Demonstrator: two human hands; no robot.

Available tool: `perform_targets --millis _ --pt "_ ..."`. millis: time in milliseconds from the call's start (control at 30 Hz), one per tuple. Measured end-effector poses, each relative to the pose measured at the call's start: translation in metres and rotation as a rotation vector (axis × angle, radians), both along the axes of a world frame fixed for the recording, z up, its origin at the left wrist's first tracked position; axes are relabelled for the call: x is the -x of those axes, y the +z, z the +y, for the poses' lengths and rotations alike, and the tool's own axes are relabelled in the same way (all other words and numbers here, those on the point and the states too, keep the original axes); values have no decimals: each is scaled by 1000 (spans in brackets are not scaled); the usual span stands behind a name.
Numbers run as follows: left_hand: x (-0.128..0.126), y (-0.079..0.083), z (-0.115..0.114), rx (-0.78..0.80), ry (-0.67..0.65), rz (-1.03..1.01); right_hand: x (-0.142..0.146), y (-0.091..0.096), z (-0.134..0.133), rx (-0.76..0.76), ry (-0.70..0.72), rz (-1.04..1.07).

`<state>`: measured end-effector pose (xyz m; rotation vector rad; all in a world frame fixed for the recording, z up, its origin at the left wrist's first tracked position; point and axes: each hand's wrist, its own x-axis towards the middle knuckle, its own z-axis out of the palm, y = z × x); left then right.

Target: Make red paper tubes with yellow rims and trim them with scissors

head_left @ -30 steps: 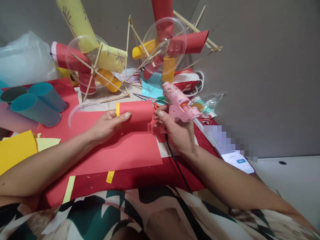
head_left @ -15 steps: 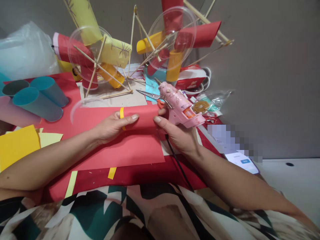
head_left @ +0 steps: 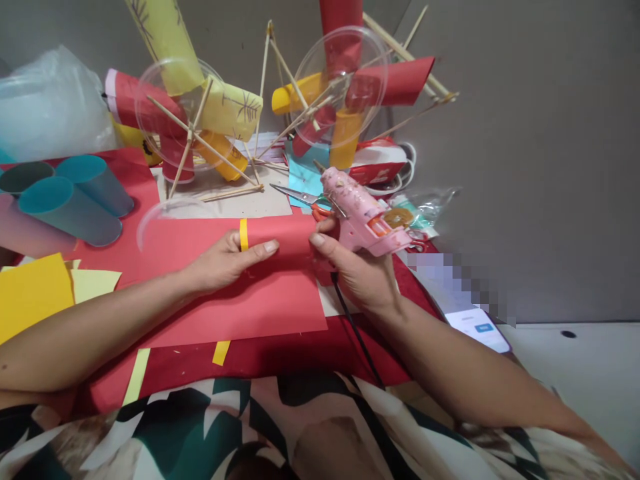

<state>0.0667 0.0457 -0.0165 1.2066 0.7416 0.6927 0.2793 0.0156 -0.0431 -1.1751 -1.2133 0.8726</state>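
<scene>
My left hand grips a red paper roll with a yellow strip at its left end, thumb pressed on top. The roll lies over a flat red paper sheet. My right hand is closed round the handle of a pink glue gun, nozzle pointing up and left, and its thumb touches the roll's right end. The gun's black cord runs down toward my lap.
Two windmill models of paper tubes, sticks and clear lids stand at the back. Teal tubes lie left, yellow paper lower left. Scissors lie behind the roll. A phone lies at the right.
The roll was lifted slightly a second ago and now rests lower on the sheet. Both hands keep their grip; the glue gun has shifted only a little.
</scene>
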Motion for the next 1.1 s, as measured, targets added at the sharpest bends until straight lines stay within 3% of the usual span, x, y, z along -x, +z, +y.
perform_targets --millis 300,700,867,1100 --pt "2 -11 4 123 -117 -151 6 12 3 171 95 259" --pt "0 -12 6 188 -141 -212 4 13 3 148 254 321" --pt "0 -14 5 233 -143 -237 3 17 1 43 206 282" --pt "-6 -13 2 312 -155 -311 9 18 2 22 231 445"
